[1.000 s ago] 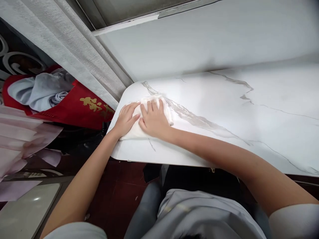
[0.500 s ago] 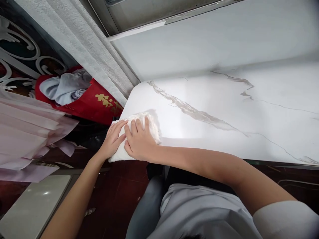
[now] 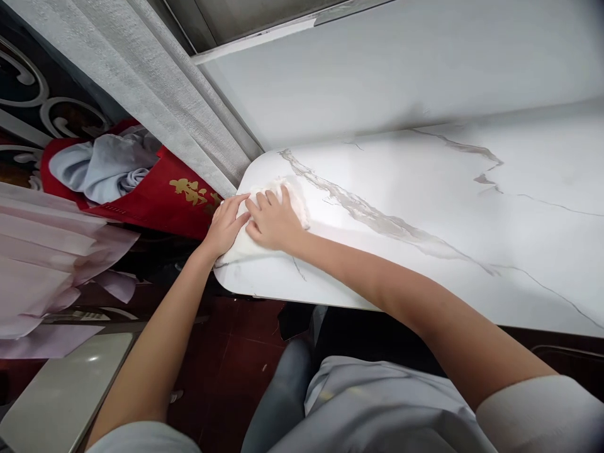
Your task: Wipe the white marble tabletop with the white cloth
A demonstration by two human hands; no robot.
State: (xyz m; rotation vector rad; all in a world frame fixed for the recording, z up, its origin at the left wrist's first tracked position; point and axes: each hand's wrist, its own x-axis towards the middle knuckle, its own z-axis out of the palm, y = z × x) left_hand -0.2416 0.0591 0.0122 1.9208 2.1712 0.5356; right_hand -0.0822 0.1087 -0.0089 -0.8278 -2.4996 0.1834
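Note:
A white cloth (image 3: 295, 198) lies on the left end of a white marble-patterned table (image 3: 425, 207). Both my hands press down on it side by side. My left hand (image 3: 225, 223) lies flat on the cloth's left part at the table's rounded edge, fingers stretched out. My right hand (image 3: 274, 220) lies flat on the cloth's middle, fingers together and extended. Most of the cloth is hidden under the hands.
A grey curtain (image 3: 155, 94) hangs at the left behind the table. A red bag (image 3: 155, 201) with gold lettering holds grey-blue fabric (image 3: 101, 167). Pale pink fabric (image 3: 51, 264) lies at the far left. The floor (image 3: 236, 365) below is dark red tile.
Both hands slid the cloth from the table's near left edge back up and away toward the far left corner. The view shifted slightly.

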